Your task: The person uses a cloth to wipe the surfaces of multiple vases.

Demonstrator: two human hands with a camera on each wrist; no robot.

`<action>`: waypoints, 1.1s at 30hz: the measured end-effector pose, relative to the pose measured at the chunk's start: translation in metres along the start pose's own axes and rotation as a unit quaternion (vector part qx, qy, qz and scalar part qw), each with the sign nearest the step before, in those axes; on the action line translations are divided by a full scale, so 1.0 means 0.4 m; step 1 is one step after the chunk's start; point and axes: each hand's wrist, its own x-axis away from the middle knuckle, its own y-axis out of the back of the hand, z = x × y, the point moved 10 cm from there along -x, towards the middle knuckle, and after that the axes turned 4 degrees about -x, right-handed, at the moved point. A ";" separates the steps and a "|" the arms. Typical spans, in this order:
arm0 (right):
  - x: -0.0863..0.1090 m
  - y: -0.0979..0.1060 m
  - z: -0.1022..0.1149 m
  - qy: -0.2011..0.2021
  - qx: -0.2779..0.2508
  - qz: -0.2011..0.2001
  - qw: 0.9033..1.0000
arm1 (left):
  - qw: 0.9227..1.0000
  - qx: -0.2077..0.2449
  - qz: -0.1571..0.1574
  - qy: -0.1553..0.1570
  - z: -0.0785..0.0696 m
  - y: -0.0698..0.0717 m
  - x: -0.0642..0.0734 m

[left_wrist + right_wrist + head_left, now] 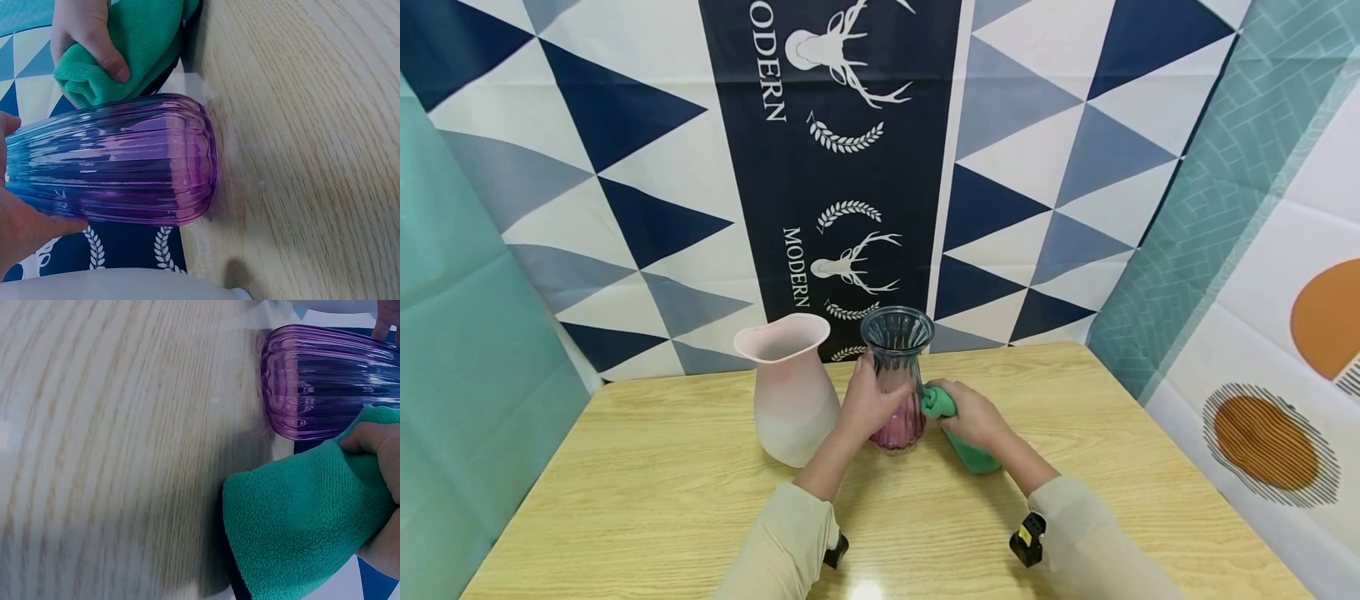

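We compared three views, setting the glass vase point(119, 165) at the dial's centre and the patterned backdrop point(865, 179) at twelve o'clock. Only the head view gave us the complete flared rim; both wrist views gave us the rounded, fluted base at close range. The right wrist view exposed a broad plush face of the green cloth point(300, 512), which the head view left partly covered.

We counted two vases, one cloth, two hands and two black wrist devices point(1028, 537). The pale vase point(793, 417), white grading to pink at its wavy mouth, stood at nine o'clock.

We found the glass vase upright on the wooden table point(662, 500), transparent and vertically ribbed, its blue neck shading into purple-pink below. The left hand point(868, 410), reaching in from seven o'clock, gripped its upper body with thumb and fingers apart around the glass. The right hand point(968, 414), at four o'clock, held the bunched cloth beside the vase (we could not confirm how firmly the fabric pressed, if at all).
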 end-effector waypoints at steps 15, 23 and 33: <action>0.020 -0.024 -0.013 -0.005 0.031 0.033 0.999 | 0.999 -0.001 -0.034 0.000 0.001 0.007 0.001; 0.015 0.042 -0.015 -0.007 -0.073 -0.037 0.997 | 0.999 0.004 -0.046 -0.018 -0.004 0.013 0.002; 0.002 0.161 0.021 0.006 -0.162 -0.178 0.971 | 0.999 0.023 -0.047 -0.012 -0.003 0.012 0.002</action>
